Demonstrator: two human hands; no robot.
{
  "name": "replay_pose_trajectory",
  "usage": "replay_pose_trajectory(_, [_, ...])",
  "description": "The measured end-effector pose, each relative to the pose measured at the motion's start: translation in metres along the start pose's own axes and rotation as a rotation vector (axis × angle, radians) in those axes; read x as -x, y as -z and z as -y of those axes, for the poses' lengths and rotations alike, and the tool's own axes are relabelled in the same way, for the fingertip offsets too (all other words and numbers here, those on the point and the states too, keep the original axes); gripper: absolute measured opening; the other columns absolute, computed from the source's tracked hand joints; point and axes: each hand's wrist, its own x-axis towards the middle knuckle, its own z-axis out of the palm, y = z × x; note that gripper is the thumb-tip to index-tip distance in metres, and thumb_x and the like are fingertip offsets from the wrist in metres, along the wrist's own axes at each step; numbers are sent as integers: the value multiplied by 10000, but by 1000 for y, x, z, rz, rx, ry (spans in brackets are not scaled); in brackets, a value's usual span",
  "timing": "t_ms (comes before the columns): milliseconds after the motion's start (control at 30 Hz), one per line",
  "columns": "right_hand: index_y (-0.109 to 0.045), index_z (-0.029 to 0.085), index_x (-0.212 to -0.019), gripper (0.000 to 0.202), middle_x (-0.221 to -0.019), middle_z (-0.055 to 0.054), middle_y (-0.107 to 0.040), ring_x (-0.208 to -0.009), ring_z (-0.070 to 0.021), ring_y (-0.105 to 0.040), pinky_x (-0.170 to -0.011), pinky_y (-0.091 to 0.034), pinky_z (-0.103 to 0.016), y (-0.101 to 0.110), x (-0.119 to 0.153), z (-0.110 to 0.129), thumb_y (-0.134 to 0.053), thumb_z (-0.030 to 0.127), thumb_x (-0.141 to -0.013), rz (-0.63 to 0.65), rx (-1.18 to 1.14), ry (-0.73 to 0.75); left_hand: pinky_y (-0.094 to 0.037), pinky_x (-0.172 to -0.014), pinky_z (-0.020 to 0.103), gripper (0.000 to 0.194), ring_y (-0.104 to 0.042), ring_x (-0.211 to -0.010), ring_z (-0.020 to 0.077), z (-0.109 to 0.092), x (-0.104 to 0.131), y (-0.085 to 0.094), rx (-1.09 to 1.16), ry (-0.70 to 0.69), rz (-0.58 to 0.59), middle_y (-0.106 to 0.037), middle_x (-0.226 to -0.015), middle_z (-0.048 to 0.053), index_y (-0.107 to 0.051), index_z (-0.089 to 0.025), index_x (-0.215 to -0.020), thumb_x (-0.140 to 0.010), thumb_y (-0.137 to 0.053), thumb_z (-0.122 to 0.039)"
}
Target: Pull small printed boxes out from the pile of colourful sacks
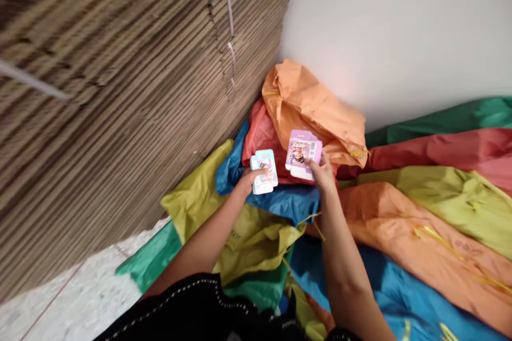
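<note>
We see the scene through a single camera worn on our head, looking forward and steeply down. Our own forearms reach away from the bottom edge into the middle of the frame, so the view sits close, within arm's reach. The camera is tilted, which slants a tall stack of flattened cardboard [132, 96] across the left side. A pale wall [400, 26] fills the upper right, and coloured bags [420, 213] spread across the floor [80, 298] below.
</note>
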Motion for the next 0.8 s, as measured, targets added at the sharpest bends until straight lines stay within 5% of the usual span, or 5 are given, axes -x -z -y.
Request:
replay_pose_trajectory(267, [-443,241,-1387,753,-1316,-88,-578,-1157,-279,-568,-1062,-425,-485,-26,182,39,-740,379,-709,248,398,207,-538,-933,492,527,-720,-928,323,38,186,28,289,-134,184,-758,-1006,109,-649,-109,-1054,-574,-845,-201])
replay_pose_trajectory(367, [-406,232,-1413,731,-1341,-102,-547,-1202,-296,-532,-1090,-391,-493,-48,273,21,-684,445,-770,316,434,175,-536,-928,493,549,-727,-877,313,73,248,72,374,-85,98,-766,-954,107,-658,-113,-1050,-549,-865,-197])
replay_pose_trajectory(500, [-269,259,-1502,699,-1401,-86,-521,-1256,-263,-516,-1083,-416,-431,-72,366,-9,-517,516,-901,652,384,59,-572,-831,472,463,-733,-750,318,120,316,149,422,35,6,-767,-879,155,-685,-70,-919,-505,-864,-175])
replay_pose_trajectory(633, [-407,253,-1462,542,-1379,-76,-569,-1280,-231,-509,-1076,-411,-381,-96,386,-27,-300,501,-992,965,812,248,-602,-753,371,344,-739,-695,258,159,361,217,515,-42,-92,-776,-801,80,-689,-116,-860,-553,-817,-203])
replay_pose_trajectory(800, [-432,-2,-1408,658,-1405,-310,-478,-1328,-396,-411,-1085,-298,-543,-125,321,-51,-559,367,-878,661,1335,355,-612,-758,385,309,-740,-670,268,193,381,270,617,-114,-124,-767,-744,75,-694,-97,-875,-580,-762,-161])
